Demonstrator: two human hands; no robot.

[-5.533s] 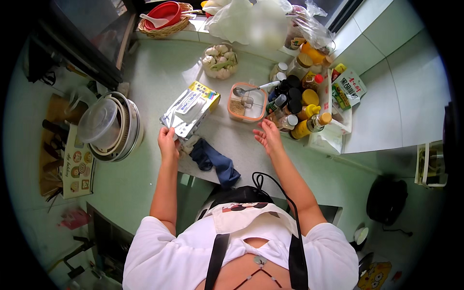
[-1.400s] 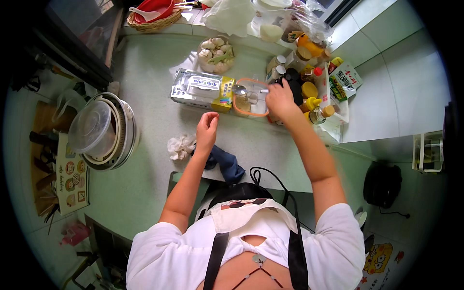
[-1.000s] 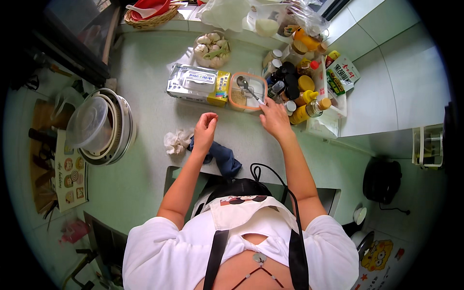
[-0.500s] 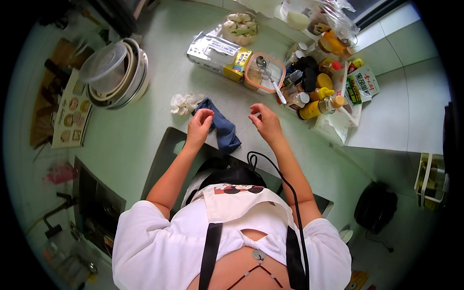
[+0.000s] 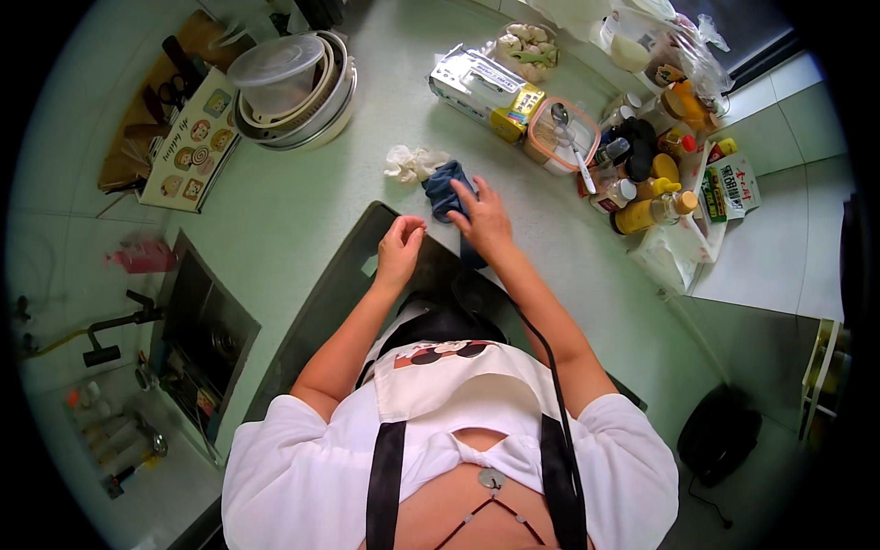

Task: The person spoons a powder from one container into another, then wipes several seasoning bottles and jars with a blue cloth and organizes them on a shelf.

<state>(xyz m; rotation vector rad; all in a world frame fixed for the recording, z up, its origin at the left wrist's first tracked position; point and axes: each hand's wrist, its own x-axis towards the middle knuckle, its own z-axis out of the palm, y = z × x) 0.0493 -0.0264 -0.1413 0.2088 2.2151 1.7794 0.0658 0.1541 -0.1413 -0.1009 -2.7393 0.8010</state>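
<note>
The cloth (image 5: 445,191), dark blue and bunched, lies on the counter (image 5: 316,179) at its near edge, just beyond and to the left of the right hand (image 5: 484,220). That hand reaches over it with fingers spread apart and nothing gripped; its fingertips overlap the cloth's right side, and whether they touch it or hover above cannot be told. The left hand (image 5: 401,247) is nearer the body, apart from the cloth, fingers curled toward the thumb; whether the tips meet, or pinch something small, cannot be made out. The right hand and wrist hide the cloth's middle, and its lower end shows only as a dark strip beside the wrist, where fabric and shadow run together. A crumpled white tissue (image 5: 411,164) sits against the cloth's left side. Farther off, the pack (image 5: 481,90) stands beside the orange-rimmed box (image 5: 547,162), with a spoon (image 5: 580,160) slanting across the box's top. The bottles (image 5: 649,213) crowd and partly hide one another. The plastic bags (image 5: 628,41) are cut off at the upper edge, and the sink's (image 5: 240,323) inside is too dark to read.
</note>
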